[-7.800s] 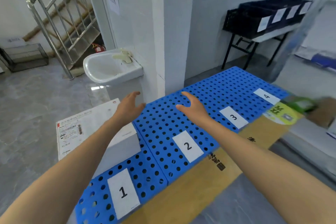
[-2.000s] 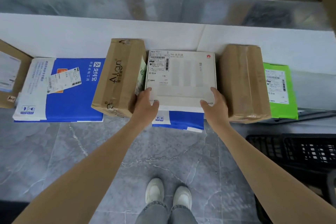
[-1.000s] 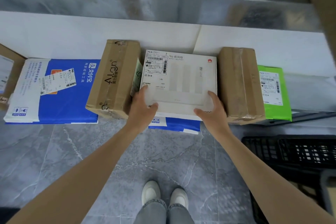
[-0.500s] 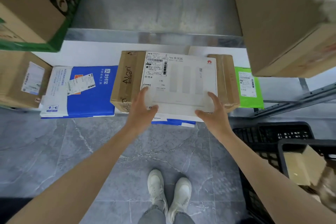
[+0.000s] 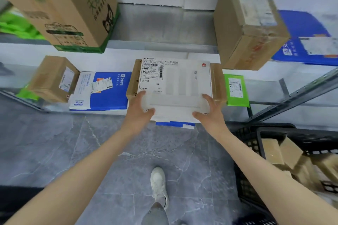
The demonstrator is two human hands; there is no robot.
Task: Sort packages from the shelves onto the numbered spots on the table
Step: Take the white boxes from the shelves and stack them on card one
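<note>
A flat white box (image 5: 179, 86) with a shipping label and a red logo is held in front of the lower shelf (image 5: 117, 56). My left hand (image 5: 140, 109) grips its near left corner, thumb on top. My right hand (image 5: 210, 110) grips its near right corner. The box covers most of two brown cartons, one on its left (image 5: 132, 82) and one on its right (image 5: 217, 82). A blue-and-white mailer (image 5: 175, 124) shows below the box's near edge. The numbered table is out of view.
The lower shelf also holds a blue-and-white mailer (image 5: 108, 89), a small brown carton (image 5: 53, 78) and a green pouch (image 5: 236, 89). The upper shelf bears two big cartons (image 5: 73, 5) (image 5: 245, 23) and a blue mailer (image 5: 307, 42). Black crates (image 5: 274, 160) stand at the right.
Both hands have lifted the white box off the blue mailer and drawn it away from the shelf. My view has tilted up, bringing the upper shelf into sight.
</note>
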